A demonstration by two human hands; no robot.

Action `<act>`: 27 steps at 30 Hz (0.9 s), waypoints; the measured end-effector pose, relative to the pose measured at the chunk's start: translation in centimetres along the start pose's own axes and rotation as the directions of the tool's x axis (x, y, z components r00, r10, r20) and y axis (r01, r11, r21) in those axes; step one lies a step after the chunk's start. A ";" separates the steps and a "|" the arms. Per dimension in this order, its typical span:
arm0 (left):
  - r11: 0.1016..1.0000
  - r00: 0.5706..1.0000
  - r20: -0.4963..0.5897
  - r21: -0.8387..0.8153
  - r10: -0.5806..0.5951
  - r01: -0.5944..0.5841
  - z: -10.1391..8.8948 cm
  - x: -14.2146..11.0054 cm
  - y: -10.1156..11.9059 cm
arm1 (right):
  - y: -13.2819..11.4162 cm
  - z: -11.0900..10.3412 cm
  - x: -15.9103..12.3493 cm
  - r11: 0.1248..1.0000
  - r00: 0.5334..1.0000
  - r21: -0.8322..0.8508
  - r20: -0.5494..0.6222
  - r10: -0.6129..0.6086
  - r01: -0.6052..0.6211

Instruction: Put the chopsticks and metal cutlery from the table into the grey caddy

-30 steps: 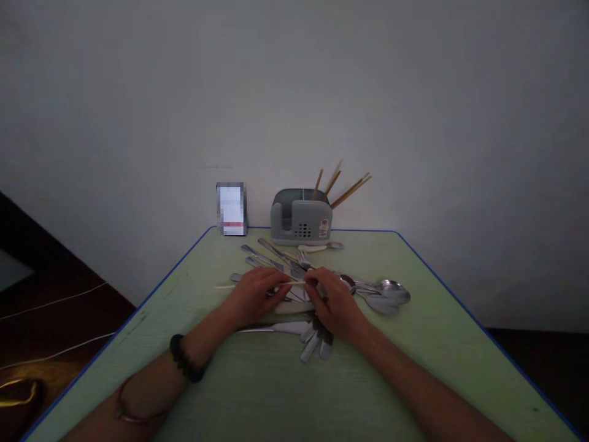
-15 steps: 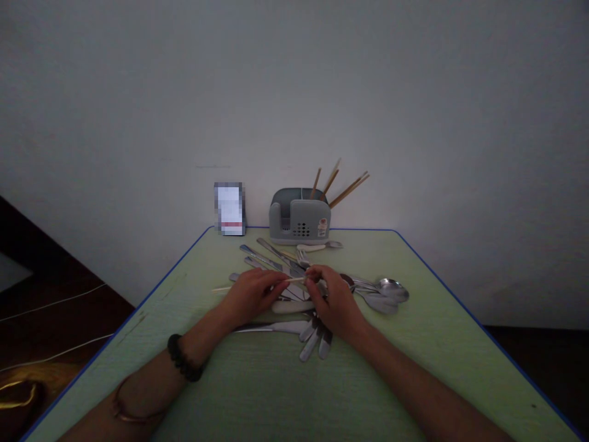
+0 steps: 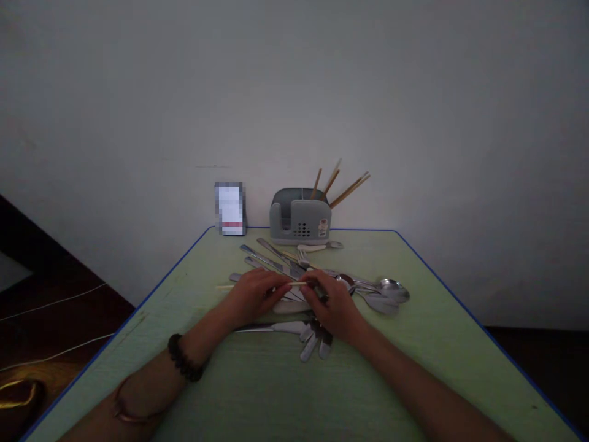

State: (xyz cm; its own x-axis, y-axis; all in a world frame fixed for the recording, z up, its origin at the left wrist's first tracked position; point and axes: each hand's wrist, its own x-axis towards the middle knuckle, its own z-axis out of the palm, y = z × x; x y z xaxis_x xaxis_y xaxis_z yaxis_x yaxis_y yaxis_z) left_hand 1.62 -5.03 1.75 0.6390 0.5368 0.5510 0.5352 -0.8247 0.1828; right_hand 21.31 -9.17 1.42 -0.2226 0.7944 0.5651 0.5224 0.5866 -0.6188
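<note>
My left hand point(image 3: 255, 296) and my right hand point(image 3: 334, 304) rest over a pile of metal cutlery point(image 3: 294, 288) in the middle of the green table point(image 3: 414, 344). Both hands pinch a thin wooden chopstick point(image 3: 230, 286) that lies crosswise between them, its pale tip sticking out to the left of my left hand. Spoons point(image 3: 389, 290) lie to the right of my right hand. Knife handles point(image 3: 315, 345) poke out below my right palm.
A grey cutlery holder point(image 3: 300, 216) with several wooden chopsticks point(image 3: 343, 187) stands at the table's far edge against the wall. A small blurred card point(image 3: 230, 209) stands to its left. Cables run over the dark floor at the left.
Both hands stay on the chopstick over the pile; it has dipped slightly lower and my fingers have shifted a little along it.
</note>
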 end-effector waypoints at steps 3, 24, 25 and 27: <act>1.000 1.000 -0.004 -0.027 0.013 -0.013 0.0 0.0 0.1 | -0.2 -0.1 0.0 1.000 1.000 0.006 0.009 -0.007 0.007; 0.995 0.997 -0.072 -0.098 -0.007 0.000 -0.3 0.2 0.4 | -0.5 -0.3 0.3 0.993 0.995 0.077 -0.034 0.094 -0.091; 0.995 0.997 -0.071 -0.100 -0.006 -0.001 -0.4 0.2 0.4 | -0.5 -0.3 0.3 0.993 0.995 0.077 -0.032 0.094 -0.092; 0.994 0.998 -0.063 -0.107 -0.007 0.000 -0.4 0.2 0.4 | -0.6 -0.3 0.3 0.993 0.995 0.077 -0.027 0.097 -0.094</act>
State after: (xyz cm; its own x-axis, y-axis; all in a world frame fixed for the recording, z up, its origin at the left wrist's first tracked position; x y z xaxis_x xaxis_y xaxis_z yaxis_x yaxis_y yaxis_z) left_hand 1.78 -5.34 2.28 0.5995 0.5301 0.5997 0.4732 -0.8390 0.2685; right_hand 21.23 -9.31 2.13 -0.1484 0.8428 0.5173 0.4766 0.5193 -0.7094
